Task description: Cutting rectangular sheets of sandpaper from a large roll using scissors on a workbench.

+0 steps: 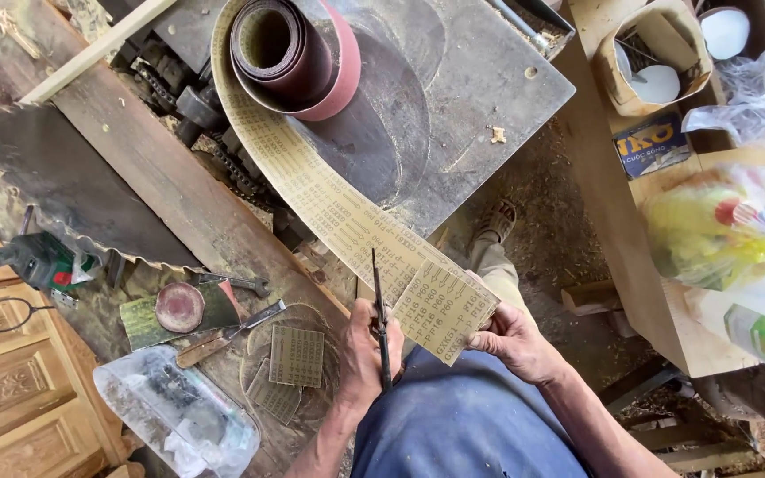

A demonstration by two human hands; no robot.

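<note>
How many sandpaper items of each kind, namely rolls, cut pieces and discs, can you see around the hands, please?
Rolls: 1
Cut pieces: 3, one in the right hand, two on the bench
Discs: 1
Total: 5

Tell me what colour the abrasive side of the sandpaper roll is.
Reddish-maroon, seen on the coiled sandpaper roll in the head view; its backing is tan with printing.

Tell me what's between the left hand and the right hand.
In the head view, dark scissors, held in the left hand, cross the gap, blades on the sandpaper strip whose end piece the right hand grips.
</note>
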